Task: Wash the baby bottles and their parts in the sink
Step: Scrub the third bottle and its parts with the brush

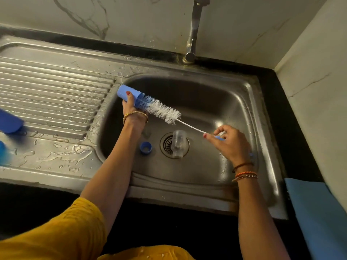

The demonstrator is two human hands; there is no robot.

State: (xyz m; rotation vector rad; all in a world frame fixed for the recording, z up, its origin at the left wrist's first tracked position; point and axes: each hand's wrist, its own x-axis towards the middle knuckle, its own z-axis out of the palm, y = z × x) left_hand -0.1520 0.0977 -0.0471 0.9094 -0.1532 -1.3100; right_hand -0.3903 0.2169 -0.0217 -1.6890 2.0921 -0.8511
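Over the left side of the steel sink (pixel 206 177), my left hand (pixel 131 109) grips a blue bottle body (pixel 129 97) that lies on its side with its mouth pointing right. A white bottle brush (pixel 163 112) has its tip inside that mouth, and most of the bristles are outside. My right hand (pixel 228 142) pinches the brush's blue handle at the end of its twisted wire. A clear bottle part (pixel 178 144) lies over the drain. A blue screw ring (pixel 146 147) sits on the basin floor to its left.
The tap (pixel 193 34) stands behind the basin with no water running. The ribbed drainboard (pixel 56 102) on the left is wet and carries blurred blue items (pixel 9 122) at its left edge. A blue cloth (pixel 319 212) lies on the black counter at the right.
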